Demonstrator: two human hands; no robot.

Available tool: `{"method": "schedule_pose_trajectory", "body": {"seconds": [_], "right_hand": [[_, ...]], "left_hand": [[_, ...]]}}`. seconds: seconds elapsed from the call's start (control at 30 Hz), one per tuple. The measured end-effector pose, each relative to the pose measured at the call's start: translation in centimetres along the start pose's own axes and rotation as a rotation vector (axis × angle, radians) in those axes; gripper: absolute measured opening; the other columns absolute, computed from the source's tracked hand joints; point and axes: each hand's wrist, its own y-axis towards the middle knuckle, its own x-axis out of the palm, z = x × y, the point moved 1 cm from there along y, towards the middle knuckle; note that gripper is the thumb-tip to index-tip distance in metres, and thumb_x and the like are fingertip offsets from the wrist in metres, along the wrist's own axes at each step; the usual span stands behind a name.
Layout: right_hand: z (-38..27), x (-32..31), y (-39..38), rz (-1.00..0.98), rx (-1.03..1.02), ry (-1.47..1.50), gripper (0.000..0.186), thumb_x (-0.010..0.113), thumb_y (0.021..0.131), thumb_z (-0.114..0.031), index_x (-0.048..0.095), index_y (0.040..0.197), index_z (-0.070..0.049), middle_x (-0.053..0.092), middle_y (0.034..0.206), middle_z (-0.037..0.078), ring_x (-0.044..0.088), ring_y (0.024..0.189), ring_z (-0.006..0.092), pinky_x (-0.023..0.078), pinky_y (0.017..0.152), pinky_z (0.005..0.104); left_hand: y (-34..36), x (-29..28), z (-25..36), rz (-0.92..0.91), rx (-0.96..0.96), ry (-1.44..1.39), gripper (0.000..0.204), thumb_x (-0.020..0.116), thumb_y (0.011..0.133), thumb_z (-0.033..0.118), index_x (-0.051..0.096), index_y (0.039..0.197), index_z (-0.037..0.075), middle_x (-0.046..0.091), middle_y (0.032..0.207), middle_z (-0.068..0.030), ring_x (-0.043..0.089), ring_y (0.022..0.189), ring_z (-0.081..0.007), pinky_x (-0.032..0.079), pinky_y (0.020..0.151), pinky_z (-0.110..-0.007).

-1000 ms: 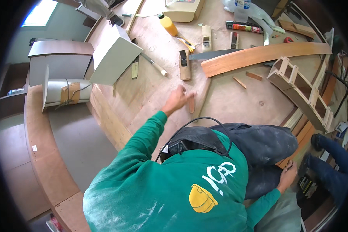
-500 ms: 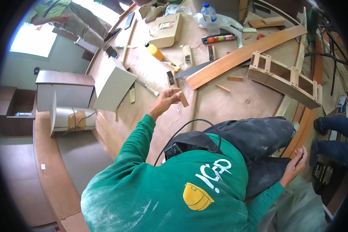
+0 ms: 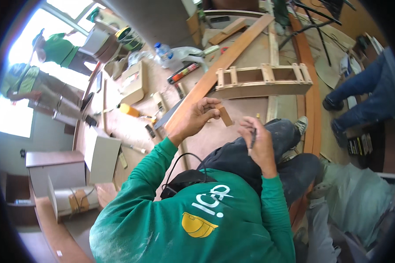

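In the head view, my left hand [image 3: 197,116] holds a small reddish wooden block [image 3: 226,116] up between its thumb and fingers, above my lap. Just to its right, my right hand [image 3: 262,144] has its fingers curled around a thin dark pencil-like object [image 3: 253,139]. Behind both hands lie a long orange-brown board [image 3: 243,44] and, across it at the right, a slatted wooden frame [image 3: 263,90].
Hand planes [image 3: 159,101], a yellow bottle [image 3: 128,110], a water bottle [image 3: 162,51] and a cartridge tube [image 3: 183,72] lie among offcuts. A white box [image 3: 101,158] stands left. Co-workers [image 3: 59,52] are at the upper left; another person's legs [image 3: 360,101] are at the right.
My left hand has lifted the block and moved slightly right. My right hand has risen from beside my leg toward my left hand. The view has swung toward the right and farther ahead.
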Motion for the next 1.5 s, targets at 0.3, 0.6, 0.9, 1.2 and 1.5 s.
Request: {"method": "schedule_pose_trajectory", "body": {"seconds": [0.3, 0.6, 0.9, 1.2, 1.5], "right_hand": [[2.4, -2.0, 0.1, 0.087, -0.050, -0.247, 0.035, 0.082, 0.088, -0.008, 0.068, 0.119, 0.001, 0.073, 0.102, 0.017, 0.073, 0.090, 0.0286, 0.057, 0.080, 0.0388], [4.4, 0.5, 0.0, -0.254, 0.109, -0.142, 0.035, 0.082, 0.088, -0.006, 0.068, 0.120, 0.000, 0.072, 0.100, 0.015, 0.071, 0.085, 0.0258, 0.057, 0.079, 0.0376], [4.2, 2.0, -0.1, -0.144, 0.008, -0.199, 0.039, 0.082, 0.085, -0.001, 0.068, 0.121, -0.003, 0.070, 0.109, 0.015, 0.070, 0.094, 0.0295, 0.055, 0.084, 0.0375], [3.1, 2.9, -0.3, -0.125, -0.024, -0.080, 0.038, 0.081, 0.087, 0.003, 0.067, 0.121, -0.002, 0.071, 0.112, 0.011, 0.073, 0.094, 0.0203, 0.058, 0.083, 0.0327], [0.5, 1.9, -1.9, -0.058, 0.026, -0.001, 0.035, 0.081, 0.091, -0.005, 0.066, 0.122, -0.002, 0.074, 0.104, 0.008, 0.071, 0.096, 0.0175, 0.057, 0.086, 0.0315]], "left_hand": [[2.1, 7.9, -2.9, -0.108, 0.156, -0.027, 0.028, 0.072, 0.101, 0.007, 0.055, 0.123, 0.002, 0.069, 0.111, -0.0093, 0.069, 0.104, -0.0173, 0.059, 0.091, -0.034], [-0.9, 2.5, -3.2, -0.161, 0.135, 0.210, 0.032, 0.070, 0.104, 0.015, 0.059, 0.131, 0.002, 0.071, 0.112, -0.0083, 0.068, 0.109, -0.0176, 0.056, 0.097, -0.036], [-0.6, -16.3, -7.8, 0.318, -0.099, 0.914, 0.073, 0.079, 0.092, 0.043, 0.050, 0.146, 0.003, 0.066, 0.119, -0.0209, 0.067, 0.109, -0.0365, 0.054, 0.098, -0.046], [-3.4, -14.9, -10.5, 0.112, -0.384, 1.264, 0.116, 0.092, 0.064, 0.046, 0.035, 0.158, 0.009, 0.052, 0.136, -0.0264, 0.049, 0.134, -0.0476, 0.048, 0.110, -0.053], [-2.7, -18.3, -5.1, -0.140, -0.504, 0.767, 0.097, 0.085, 0.069, 0.051, 0.051, 0.143, -0.002, 0.060, 0.127, -0.0177, 0.059, 0.121, -0.0310, 0.045, 0.104, -0.039]]}}
